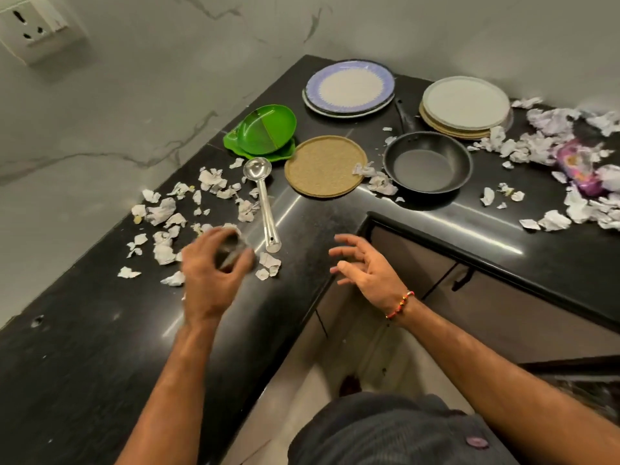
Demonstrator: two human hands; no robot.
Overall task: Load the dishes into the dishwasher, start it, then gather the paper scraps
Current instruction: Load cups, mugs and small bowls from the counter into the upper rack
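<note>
Two hands over my black countertop: my left hand grips a blurred dark object, possibly a small glass, among paper scraps; my right hand hovers empty, fingers spread, near the steel ladle.

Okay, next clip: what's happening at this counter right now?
A person stands at a black corner counter strewn with torn paper scraps. The left hand is closed around a small dark object, too blurred to identify. The right hand hangs open and empty past the counter edge. A ladle, green dishes, plates and a frying pan sit on the counter, not yet loaded.
</note>
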